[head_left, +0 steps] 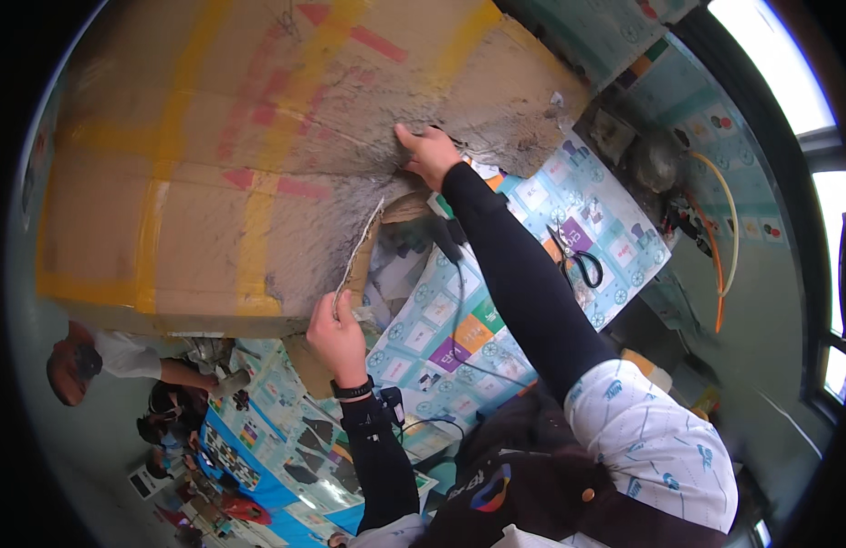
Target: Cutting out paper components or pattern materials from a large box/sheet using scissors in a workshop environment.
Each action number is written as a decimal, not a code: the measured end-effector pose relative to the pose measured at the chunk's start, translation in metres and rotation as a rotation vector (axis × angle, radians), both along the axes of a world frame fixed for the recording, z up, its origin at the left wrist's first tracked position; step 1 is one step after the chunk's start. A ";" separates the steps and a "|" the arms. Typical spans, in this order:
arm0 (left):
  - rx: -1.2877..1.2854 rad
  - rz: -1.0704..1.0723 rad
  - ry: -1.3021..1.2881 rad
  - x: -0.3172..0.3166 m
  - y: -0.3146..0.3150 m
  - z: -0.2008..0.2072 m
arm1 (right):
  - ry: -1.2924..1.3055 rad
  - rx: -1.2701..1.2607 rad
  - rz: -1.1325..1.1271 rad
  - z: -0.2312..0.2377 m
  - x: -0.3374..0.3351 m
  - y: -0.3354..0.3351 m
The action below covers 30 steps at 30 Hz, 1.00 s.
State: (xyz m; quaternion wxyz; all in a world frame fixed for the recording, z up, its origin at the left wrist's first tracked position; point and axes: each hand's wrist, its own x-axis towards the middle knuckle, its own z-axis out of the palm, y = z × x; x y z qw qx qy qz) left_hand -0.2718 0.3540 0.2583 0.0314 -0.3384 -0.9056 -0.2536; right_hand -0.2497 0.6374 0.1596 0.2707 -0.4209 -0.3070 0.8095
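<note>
A large brown cardboard box [213, 219] with yellow tape and faded red arrows fills the upper left, its surface grimy and torn along the near right side. My left hand [337, 336] is closed on the torn, frayed edge at the lower end of an opening. Farther up, my right hand [432, 155] grips the box's edge, thumb on the outer face and fingers mostly hidden behind the cardboard. Between the hands, the gap shows crumpled, partly hidden material inside. Black-handled scissors [576, 258] lie on the patterned table cover [496, 356], right of my right forearm.
A dark cable [459, 310] crosses the table cover beneath my right arm. At left a person [121, 354] reaches toward another table with blue coverings [277, 489]. Orange and pale hoses [718, 265] hang by the right wall, near a window [779, 55].
</note>
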 end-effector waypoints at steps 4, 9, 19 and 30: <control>0.033 0.002 -0.034 -0.003 -0.008 0.011 | 0.135 0.252 -0.117 0.038 0.046 -0.018; 0.101 -0.067 -0.071 0.030 -0.033 0.035 | 0.644 0.167 0.097 0.024 0.091 -0.029; 0.143 0.032 -0.027 0.032 -0.047 0.018 | 0.277 0.318 -0.254 0.089 0.131 -0.087; 0.109 0.003 -0.103 0.035 -0.055 0.003 | 0.074 0.483 -0.357 0.117 0.176 -0.144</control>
